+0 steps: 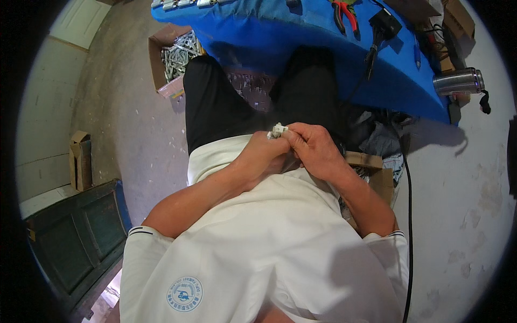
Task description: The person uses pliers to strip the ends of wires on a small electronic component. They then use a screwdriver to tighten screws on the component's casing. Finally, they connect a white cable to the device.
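Both hands meet in front of my waist, above my lap. My left hand (263, 155) is closed, its fingers curled around the lower side of a small whitish metal-looking piece (278, 130). From the other side my right hand (315, 149) pinches the same piece, thumb laid along it. Only its upper end shows between the hands; the rest is hidden by fingers, so its exact kind cannot be made out.
A blue-covered table (258, 48) stands ahead, with red-handled pliers (345, 17), a black adapter (384, 25) and a steel flask (458, 82). An open carton (156, 64) of silvery parts sits by my left knee. A black cable (409, 215) hangs at right.
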The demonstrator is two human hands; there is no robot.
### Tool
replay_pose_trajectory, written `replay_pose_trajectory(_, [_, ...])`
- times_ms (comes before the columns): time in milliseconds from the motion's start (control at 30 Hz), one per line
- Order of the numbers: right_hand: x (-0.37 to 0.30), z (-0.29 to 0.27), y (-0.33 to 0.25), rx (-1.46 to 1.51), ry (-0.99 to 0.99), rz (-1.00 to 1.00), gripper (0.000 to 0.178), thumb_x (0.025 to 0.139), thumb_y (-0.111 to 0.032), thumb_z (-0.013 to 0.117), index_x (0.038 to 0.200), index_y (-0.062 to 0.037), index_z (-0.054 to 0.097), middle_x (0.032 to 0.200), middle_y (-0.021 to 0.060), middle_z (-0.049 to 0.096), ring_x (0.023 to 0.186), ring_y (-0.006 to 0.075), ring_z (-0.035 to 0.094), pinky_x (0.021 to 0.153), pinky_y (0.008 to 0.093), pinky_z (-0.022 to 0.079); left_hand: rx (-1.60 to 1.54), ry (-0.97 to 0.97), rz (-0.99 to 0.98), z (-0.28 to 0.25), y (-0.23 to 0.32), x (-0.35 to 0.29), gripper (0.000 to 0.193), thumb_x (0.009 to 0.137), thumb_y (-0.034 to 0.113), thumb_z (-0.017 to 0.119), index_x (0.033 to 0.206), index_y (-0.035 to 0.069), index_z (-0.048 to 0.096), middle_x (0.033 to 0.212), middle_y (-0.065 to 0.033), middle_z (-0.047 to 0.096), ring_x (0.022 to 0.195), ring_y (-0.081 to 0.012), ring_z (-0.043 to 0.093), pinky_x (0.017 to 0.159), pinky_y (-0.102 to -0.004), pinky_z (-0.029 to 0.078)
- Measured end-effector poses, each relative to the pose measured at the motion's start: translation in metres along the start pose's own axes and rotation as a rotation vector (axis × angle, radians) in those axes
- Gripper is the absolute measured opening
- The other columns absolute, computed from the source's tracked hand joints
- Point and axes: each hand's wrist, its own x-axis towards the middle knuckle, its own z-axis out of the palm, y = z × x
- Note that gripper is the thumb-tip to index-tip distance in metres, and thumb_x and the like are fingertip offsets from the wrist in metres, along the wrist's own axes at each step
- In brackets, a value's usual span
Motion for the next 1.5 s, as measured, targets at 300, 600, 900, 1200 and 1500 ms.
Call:
replay_pose_trajectory(300, [-0.011,-0.011,-0.008,0.011,0.031,0.112,0.024,0.095,-0.021,0.055,0.099,0.0014,0.064,0.080,0.0169,0.064,0.067,0.0262,0.059,0.066,0.0342,0.047,0.215,0.006,0.083,-0.001,-0.008,0.015,0.019,0.083,0.011,0.056,0.065,0.010,0.049,0.056,0.0052,0.039,0.048,-0.0043,0.030,0.044,-0.0245,0.021])
replay_pose_trajectory(600, [-0.007,-0.040,-0.006,-0.690,0.284,-0.684,0.013,0.081,-0.010,0.067,0.092,-0.0044,0.062,0.083,0.0089,0.061,0.077,0.0283,0.059,0.070,0.0376,0.047,0.278,-0.045,-0.035,0.005,0.004,0.010,0.019,0.083,0.013,0.057,0.066,0.010,0.048,0.056,0.0060,0.036,0.048,-0.0046,0.028,0.044,-0.0252,0.019])
replay_pose_trajectory(900, [-0.005,-0.015,0.013,-0.542,0.321,-0.533,0.010,0.085,-0.012,0.065,0.084,-0.0044,0.059,0.066,0.0118,0.056,0.062,0.0309,0.057,0.056,0.0390,0.045,0.112,-0.050,-0.031,-0.003,0.000,0.017,0.020,0.085,0.011,0.057,0.068,0.012,0.047,0.056,0.0065,0.036,0.046,-0.0046,0.027,0.043,-0.0249,0.018])
replay_pose_trajectory(1200, [-0.007,-0.008,-0.010,-0.312,0.151,-0.091,0.023,0.091,-0.019,0.059,0.079,-0.0003,0.065,0.068,0.0193,0.061,0.064,0.0370,0.061,0.058,0.0418,0.046,0.168,0.046,-0.035,-0.009,-0.006,0.018,0.023,0.087,0.010,0.057,0.067,0.012,0.046,0.056,0.0066,0.036,0.046,-0.0046,0.028,0.042,-0.0257,0.018])
replay_pose_trajectory(1500, [-0.013,0.007,0.004,-0.085,0.228,0.019,0.022,0.091,-0.021,0.062,0.088,-0.0005,0.070,0.063,0.0150,0.060,0.056,0.0240,0.055,0.056,0.0355,0.045,0.360,0.066,0.009,-0.011,-0.007,0.018,0.023,0.087,0.013,0.058,0.066,0.009,0.048,0.057,0.0057,0.039,0.048,-0.0050,0.030,0.044,-0.0269,0.022])
